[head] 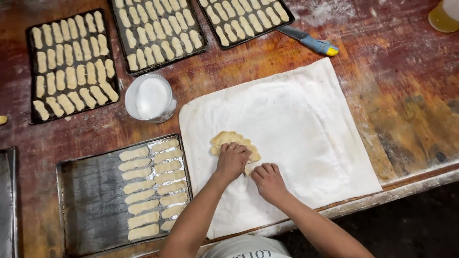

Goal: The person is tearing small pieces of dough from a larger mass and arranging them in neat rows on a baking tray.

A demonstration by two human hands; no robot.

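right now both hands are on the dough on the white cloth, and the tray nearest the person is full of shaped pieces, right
Not quite. The head view shows the nearest tray only partly filled: shaped pieces cover just its right side. The left hand and right hand are indeed on the dough on the white cloth.

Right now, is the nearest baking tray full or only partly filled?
Partly filled. The nearest tray holds dough pieces in two columns along its right side; its left part is bare metal.

Worn reddish wooden worktable [397,95] (flour-dusted, scuffed), metal front edge, dark floor [406,224] below
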